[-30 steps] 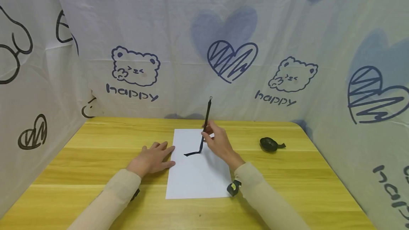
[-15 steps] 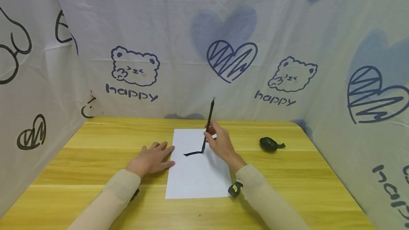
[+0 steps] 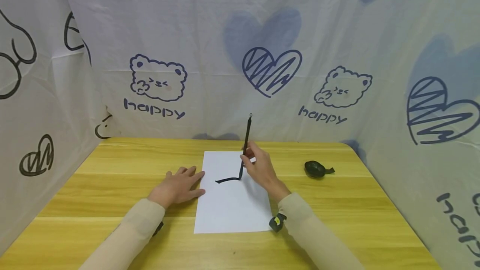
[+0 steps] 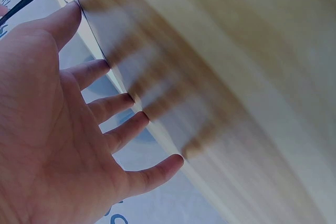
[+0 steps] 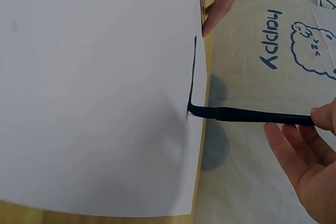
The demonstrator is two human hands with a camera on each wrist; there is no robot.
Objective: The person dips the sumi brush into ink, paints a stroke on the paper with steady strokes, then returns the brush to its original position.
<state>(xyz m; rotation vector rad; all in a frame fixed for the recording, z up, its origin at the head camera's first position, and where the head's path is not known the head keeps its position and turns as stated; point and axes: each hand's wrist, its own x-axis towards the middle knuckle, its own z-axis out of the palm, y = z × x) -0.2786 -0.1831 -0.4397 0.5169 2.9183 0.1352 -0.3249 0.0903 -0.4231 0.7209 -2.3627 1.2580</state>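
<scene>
Backdrop cloth: up it goes behind and along both sides, pale cloth printed with hearts, bear faces and the word "happy".
Table: yellow wood-grain table right across the foreground, cloth rising beyond its far edge.
Paper: white sheet, lying flat near the middle, longer side running away from the person.
Sleeves: pale sleeves coming in from the near edge, one on either side of the sheet.
Left hand: here's the left hand at the sheet's left edge — fingers spread apart, holding nothing, thumb and forefinger tips just over the paper, the rest of the hand over the wood.
Right hand: and the right hand above the paper's right half, thumb and fingers pinching the handle of a brush.
Brush: black brush, small loop on top, leaning slightly right, its tip down on the sheet — bristles bent where they meet it.
Dish: small dark dish with a short handle, on the table well to the right of the paper; contents too dark to tell.
Wrist device: black wrist device with a yellow patch, under the right cuff.
Stroke: one black stroke, roughly crosswise, ending right at the brush tip.
</scene>
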